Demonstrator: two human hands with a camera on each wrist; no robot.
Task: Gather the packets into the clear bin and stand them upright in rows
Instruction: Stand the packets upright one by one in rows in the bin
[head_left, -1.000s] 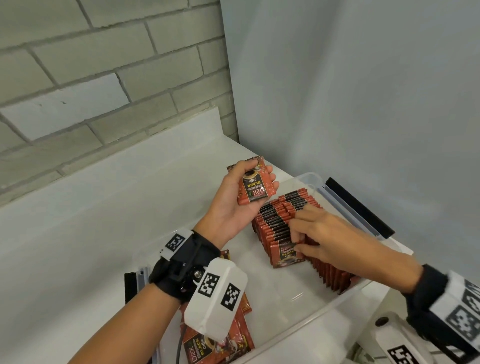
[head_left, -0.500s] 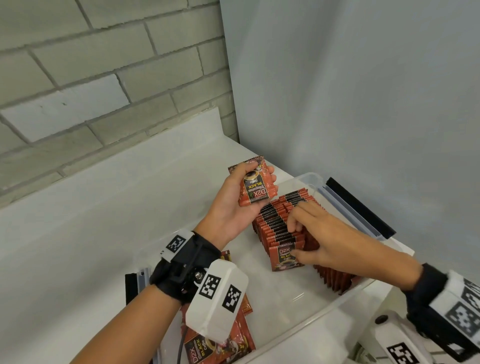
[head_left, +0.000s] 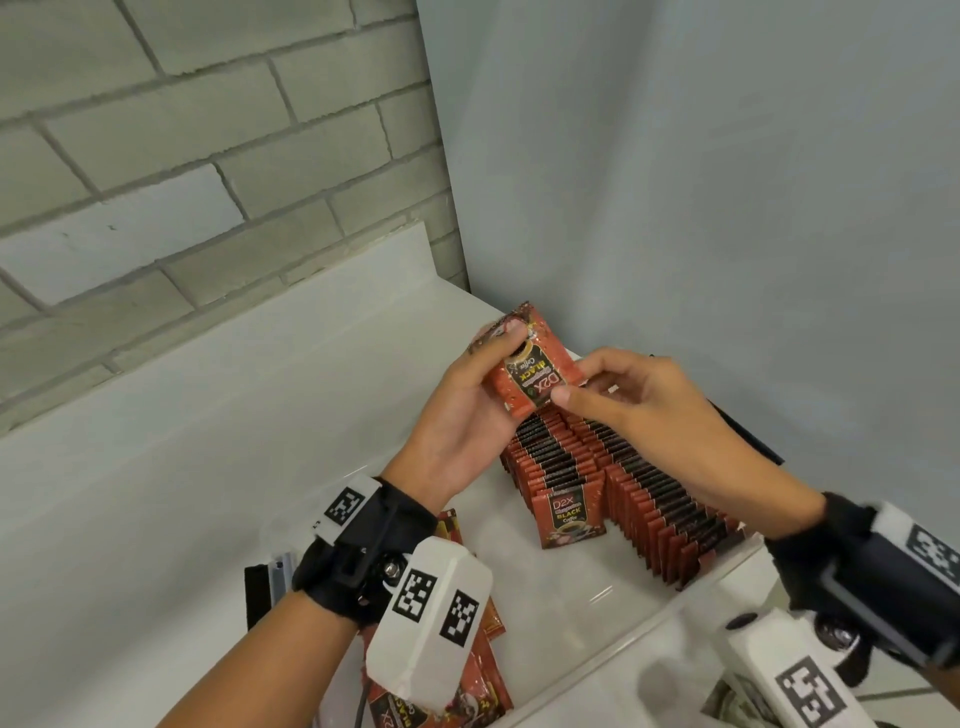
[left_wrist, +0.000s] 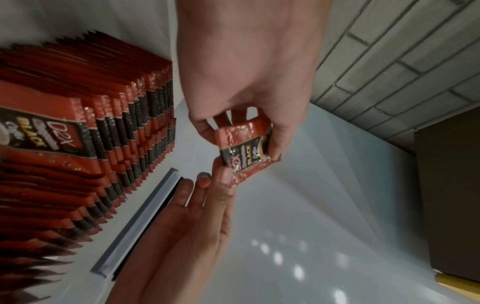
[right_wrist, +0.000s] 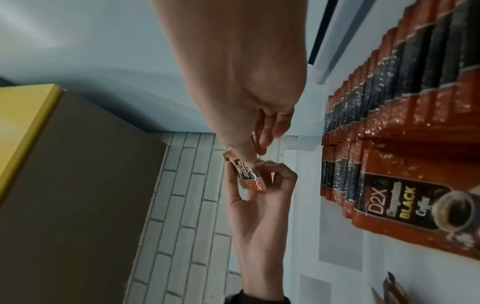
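Note:
A red coffee packet (head_left: 530, 366) is held up above the clear bin (head_left: 623, 649). My left hand (head_left: 496, 343) grips it, thumb on the printed face and fingers behind. My right hand (head_left: 579, 384) pinches the packet's lower right corner between thumb and forefinger. The left wrist view shows the packet (left_wrist: 246, 152) between both hands; in the right wrist view the packet (right_wrist: 246, 172) is edge-on. Below, two rows of upright packets (head_left: 649, 499) stand in the bin; the left row's front packet (head_left: 569, 514) faces me.
Loose packets (head_left: 483, 675) lie flat in the bin's near left corner, partly hidden by my left wrist camera. The bin sits on a white counter (head_left: 182, 441) in a corner between a brick wall and a grey panel. A black latch (head_left: 257, 592) sticks out at the bin's left end.
My right hand has left the upright row and risen to pinch the packet in my left hand. The left hand has kept hold of the packet, tilting it a little.

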